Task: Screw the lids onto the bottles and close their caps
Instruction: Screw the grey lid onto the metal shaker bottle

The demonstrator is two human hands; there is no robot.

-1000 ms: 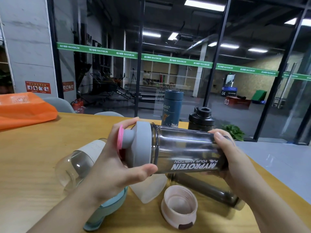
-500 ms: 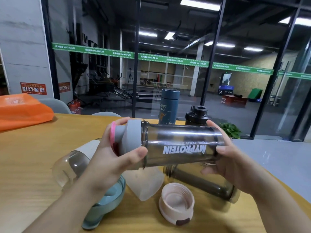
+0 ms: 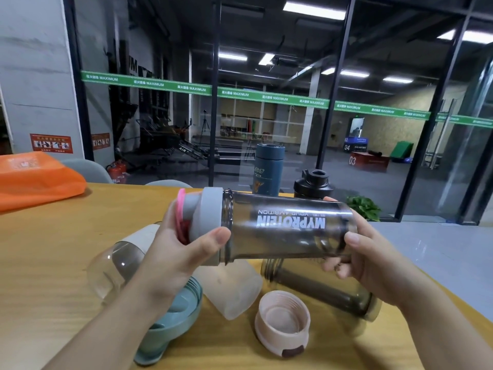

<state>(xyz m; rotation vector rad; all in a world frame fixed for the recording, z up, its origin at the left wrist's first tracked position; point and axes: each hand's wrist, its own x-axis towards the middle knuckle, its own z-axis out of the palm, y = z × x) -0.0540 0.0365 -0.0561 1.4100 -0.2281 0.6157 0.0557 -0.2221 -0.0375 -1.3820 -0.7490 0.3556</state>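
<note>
Shaker bottle [image 3: 288,231] sideways above table [image 3: 53,249] | left hand [image 3: 170,252] wraps grey lid [image 3: 210,225] to twist | right hand [image 3: 373,260] clamps base, steadying.

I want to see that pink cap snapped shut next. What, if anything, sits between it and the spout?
Nothing visible blocks it. The pink cap sits at the end of the grey lid; only the left hand wraps around there, while the right hand holds the bottle.
</note>
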